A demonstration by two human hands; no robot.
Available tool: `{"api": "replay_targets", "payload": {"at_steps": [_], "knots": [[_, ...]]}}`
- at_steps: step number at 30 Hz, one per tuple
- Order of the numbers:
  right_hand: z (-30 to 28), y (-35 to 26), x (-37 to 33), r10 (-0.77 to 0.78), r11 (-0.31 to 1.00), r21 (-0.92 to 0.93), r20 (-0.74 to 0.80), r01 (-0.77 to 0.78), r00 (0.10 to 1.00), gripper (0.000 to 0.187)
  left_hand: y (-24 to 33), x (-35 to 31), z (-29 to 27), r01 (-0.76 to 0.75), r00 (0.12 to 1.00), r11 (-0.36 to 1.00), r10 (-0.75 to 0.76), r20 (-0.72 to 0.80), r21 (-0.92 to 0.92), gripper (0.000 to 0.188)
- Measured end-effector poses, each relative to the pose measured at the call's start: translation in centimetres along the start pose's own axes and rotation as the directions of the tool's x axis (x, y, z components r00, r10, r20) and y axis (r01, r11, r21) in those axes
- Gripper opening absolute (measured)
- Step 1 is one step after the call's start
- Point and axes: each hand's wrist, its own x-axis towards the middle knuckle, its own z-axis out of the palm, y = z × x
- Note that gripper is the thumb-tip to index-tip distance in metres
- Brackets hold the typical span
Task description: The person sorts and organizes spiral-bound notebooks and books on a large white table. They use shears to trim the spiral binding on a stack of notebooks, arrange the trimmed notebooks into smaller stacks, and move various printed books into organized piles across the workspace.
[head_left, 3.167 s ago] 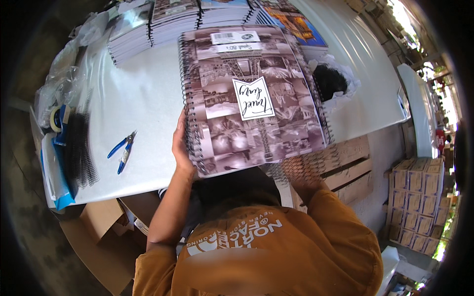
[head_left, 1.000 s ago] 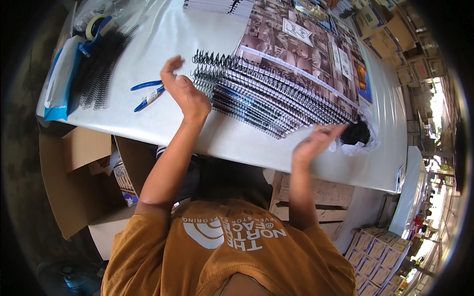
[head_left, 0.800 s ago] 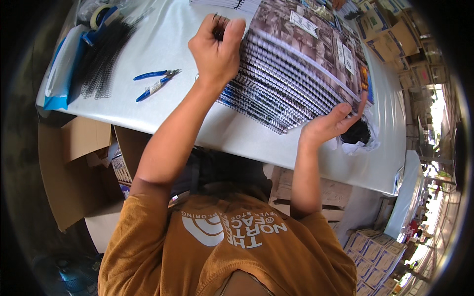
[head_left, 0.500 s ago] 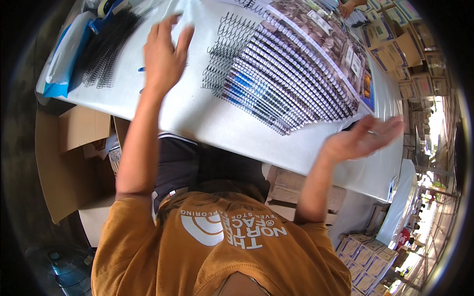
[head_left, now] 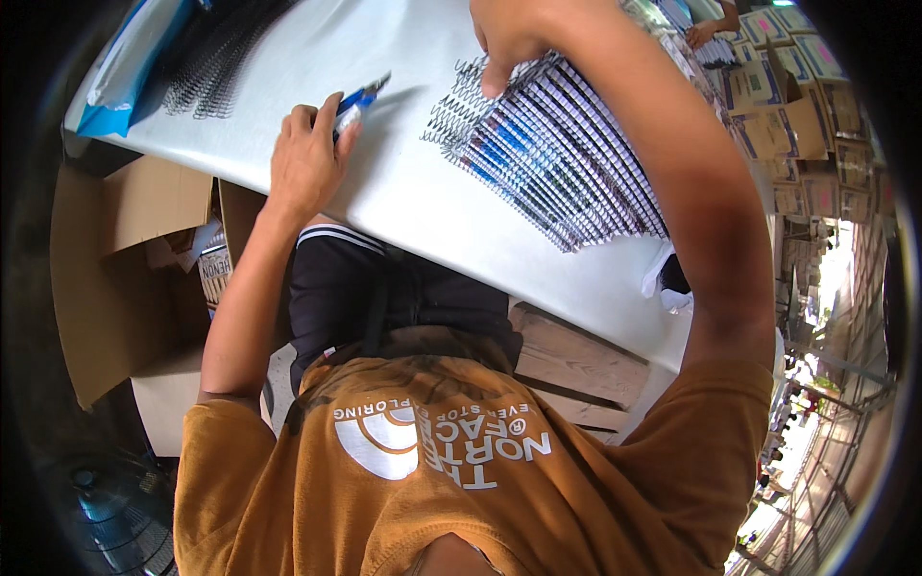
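Note:
My left hand is closed round blue-handled pliers, whose metal jaws point up and away over the white tabletop. To the right lies a fanned row of spiral-bound books, with loose black coil ends sticking out past their left edges. My right hand reaches across the row to its far left corner, thumb down at the coil ends and fingers curled. What it pinches, if anything, is hidden, and part of the hand is cut off by the upper edge.
Black spiral coils lie at the table's far left beside a blue-and-white plastic packet. An open cardboard box stands below the left edge. Stacked cartons and another person's hand are at the far right.
My left hand has come down and nearer and now holds the pliers. My right hand has swung from the near right across to the far coil ends.

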Motion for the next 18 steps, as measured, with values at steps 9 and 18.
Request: {"api": "replay_targets", "payload": {"at_steps": [9, 18], "knots": [[3.0, 1.8, 4.4, -0.374, 0.925, 0.097, 0.062, 0.367, 0.926, 0.022, 9.9, -2.0, -0.6, 0.542, 0.826, -0.542, 0.202, 0.526, -0.643, 0.035], [2.6, 2.3, 2.4, -0.296, 0.815, 0.500, -0.076, 0.293, 0.952, 0.011, 14.2, -1.8, 0.5, 0.696, 0.694, -0.580, 0.394, 0.603, -0.423, 0.051]]}}
